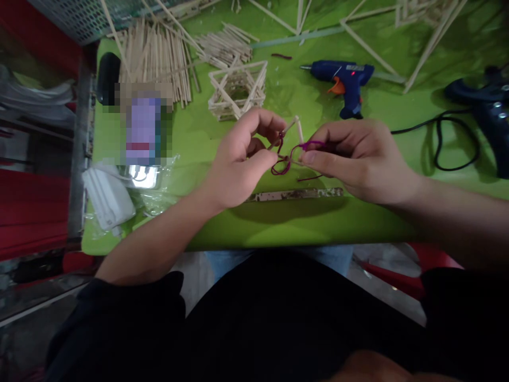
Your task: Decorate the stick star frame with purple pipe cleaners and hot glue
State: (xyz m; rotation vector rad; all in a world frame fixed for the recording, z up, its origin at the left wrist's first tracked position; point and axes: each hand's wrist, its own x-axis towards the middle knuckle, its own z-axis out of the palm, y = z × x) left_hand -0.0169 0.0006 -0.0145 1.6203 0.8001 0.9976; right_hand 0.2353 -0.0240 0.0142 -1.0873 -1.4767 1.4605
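My left hand (236, 167) is closed on one side of a small triangle of thin wooden sticks (300, 131), held above the table between my hands. Purple string (281, 170) is wound on the triangle's left side and hangs in a loop below it. With thumb and fingers pinched at the triangle's right corner, my right hand (361, 159) grips the string; its fingertips partly hide that corner. Beneath my hands lies a flat, stained strip (298, 194). Just beyond my left hand stands a star-shaped lattice of glued sticks (222, 94).
A blue glue gun (345, 79) with a lit red light lies beyond my right hand. Loose sticks (155, 58) are piled at the back left. A white charger (109, 196) sits at the left edge, and a black cable (437, 143) coils at the right beside a dark tool (485, 106).
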